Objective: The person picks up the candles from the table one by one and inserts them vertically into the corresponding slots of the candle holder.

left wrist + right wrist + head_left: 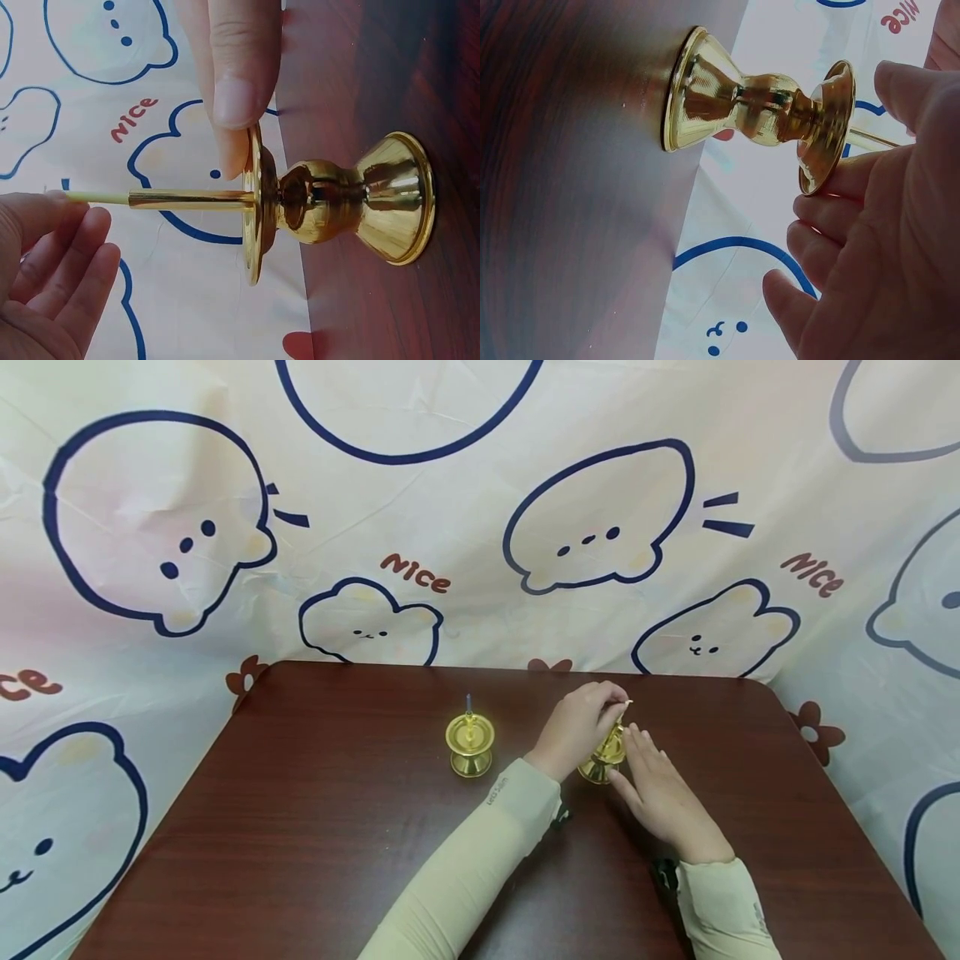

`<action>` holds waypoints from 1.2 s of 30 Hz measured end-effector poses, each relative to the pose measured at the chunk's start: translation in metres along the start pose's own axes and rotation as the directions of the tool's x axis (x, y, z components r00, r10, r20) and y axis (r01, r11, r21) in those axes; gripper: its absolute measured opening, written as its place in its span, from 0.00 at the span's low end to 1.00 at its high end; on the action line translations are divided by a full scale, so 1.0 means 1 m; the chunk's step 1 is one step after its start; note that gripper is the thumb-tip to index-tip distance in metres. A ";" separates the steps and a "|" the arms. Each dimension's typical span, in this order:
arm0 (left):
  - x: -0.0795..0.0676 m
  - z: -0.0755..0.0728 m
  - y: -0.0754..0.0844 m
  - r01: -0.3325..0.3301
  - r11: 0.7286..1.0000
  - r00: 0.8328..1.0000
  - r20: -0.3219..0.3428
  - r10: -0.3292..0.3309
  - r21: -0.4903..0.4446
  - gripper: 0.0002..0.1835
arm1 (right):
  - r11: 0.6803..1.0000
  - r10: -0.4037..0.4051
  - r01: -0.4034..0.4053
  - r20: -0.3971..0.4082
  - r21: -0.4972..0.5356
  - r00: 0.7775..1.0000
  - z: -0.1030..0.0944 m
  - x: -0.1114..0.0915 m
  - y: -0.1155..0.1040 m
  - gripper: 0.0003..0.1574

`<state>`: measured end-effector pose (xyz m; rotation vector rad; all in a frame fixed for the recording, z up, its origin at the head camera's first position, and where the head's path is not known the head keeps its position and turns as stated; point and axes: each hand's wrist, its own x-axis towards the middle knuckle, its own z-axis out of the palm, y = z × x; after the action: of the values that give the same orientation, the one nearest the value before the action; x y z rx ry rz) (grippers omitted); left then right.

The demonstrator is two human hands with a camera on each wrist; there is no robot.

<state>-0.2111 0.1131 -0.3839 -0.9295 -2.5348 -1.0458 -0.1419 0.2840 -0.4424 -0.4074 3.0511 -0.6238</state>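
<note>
My left hand [576, 727] pinches a thin pale-yellow candle [97, 197] between thumb and fingertips. The candle's lower end meets the top of a narrow tube on a shiny gold candle holder [319, 199]. This holder stands upright on the table, on a flared base, with a round dish below the tube. Extended fingers of my right hand [667, 793] touch the dish's edge from the right; its thumb lies on the near side. A matching gold candle holder [471, 747] with a blue candle [468, 703] stands to the left, apart from both hands.
The dark reddish-brown table [300, 827] has its back edge near a cream cloth backdrop [465, 527] with blue cartoon outlines. My left forearm [465, 852] reaches across the table's middle, between the two holders' near sides.
</note>
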 end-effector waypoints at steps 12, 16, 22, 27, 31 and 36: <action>-0.007 0.002 -0.005 0.072 0.997 0.997 0.032 -0.073 0.011 0.10 | 1.000 -0.015 0.014 -0.013 -0.003 1.000 0.002 0.001 0.002 0.46; -0.013 -0.002 -0.006 0.067 0.998 0.997 0.025 -0.067 0.011 0.12 | 1.000 -0.016 0.015 -0.013 -0.006 1.000 0.002 0.002 0.002 0.46; -0.027 -0.010 -0.006 0.017 0.999 1.000 -0.024 -0.016 0.041 0.10 | 1.000 -0.012 0.012 -0.011 -0.005 1.000 0.000 0.003 0.001 0.46; -0.039 -0.016 -0.004 -0.033 0.997 0.997 -0.060 0.038 0.073 0.09 | 1.000 -0.009 0.009 -0.018 -0.014 1.000 -0.001 0.003 0.003 0.47; -0.047 -0.021 -0.003 -0.057 0.994 0.995 -0.080 0.065 0.094 0.08 | 1.000 -0.003 0.002 -0.024 -0.023 1.000 -0.001 0.003 0.005 0.47; -0.057 -0.030 -0.002 -0.063 0.991 0.992 -0.101 0.075 0.121 0.09 | 1.000 -0.001 0.000 -0.036 -0.020 0.999 -0.001 0.003 0.006 0.47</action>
<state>-0.1696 0.0649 -0.3889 -0.8985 -2.4305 -0.8908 -0.1462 0.2892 -0.4443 -0.4013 3.0937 -0.6079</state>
